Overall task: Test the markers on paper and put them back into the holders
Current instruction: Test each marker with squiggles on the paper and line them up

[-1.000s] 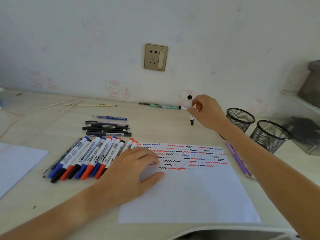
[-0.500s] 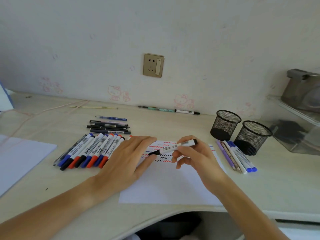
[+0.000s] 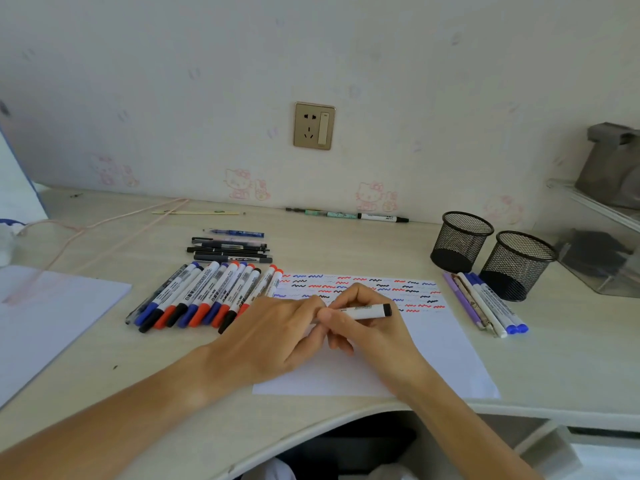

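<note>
A white sheet of paper [image 3: 433, 358] with red, blue and black squiggles lies in the middle of the desk. Over it my right hand [image 3: 374, 337] grips a white marker with a black end [image 3: 367, 311], held roughly level. My left hand [image 3: 270, 337] meets the marker's left end, and its fingertips close around that end, which is hidden. Two black mesh holders [image 3: 460, 240] [image 3: 519, 265] stand at the right with no markers showing above their rims. A row of several capped markers [image 3: 207, 296] lies left of the paper. A few more markers [image 3: 488, 306] lie beside the holders.
Several dark pens [image 3: 228, 251] lie behind the marker row, and more pens [image 3: 346, 214] lie along the wall. A second sheet [image 3: 52, 306] and a pink cable [image 3: 104, 230] are at the left. A clear box [image 3: 595, 265] stands at the far right.
My right hand picked a marker up near the wall and carried it to the paper. My left hand rose from the sheet and took hold of the marker's left end.
</note>
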